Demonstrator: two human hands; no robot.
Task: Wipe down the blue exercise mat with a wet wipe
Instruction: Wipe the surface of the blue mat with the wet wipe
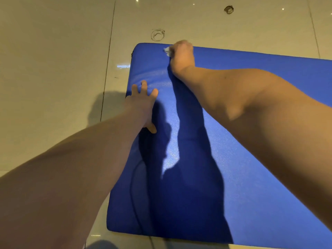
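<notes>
Right now the blue exercise mat (251, 159) lies flat on a glossy tiled floor (53, 69), with its far left corner near the top middle of the view. The right hand (182, 56) is stretched out to the mat's far edge, close to that corner. Its fingers are curled over a bunched white wet wipe (167, 51), and only a small crumple pokes out on the left side of the fist. The hand is blurred, so the exact finger placement is hard to read. The left hand (143, 103) rests on the mat beside its left edge, fingers spread and flat, holding nothing, apparently bracing the person's lean. Pale shiny streaks between the two hands look like dampness.

Several things could go wrong from here. The wipe sits right at the border, so a stroke carried a little too far would run onto the floor and pick up grit, which would then be dragged back across the mat. The tiles look slick, and a hard push could make the mat creep or ripple if the bracing hand eases off. The patch under the left palm could easily be skipped, as could the shadowed near half. A tightly balled wipe also covers little surface per pass.
</notes>
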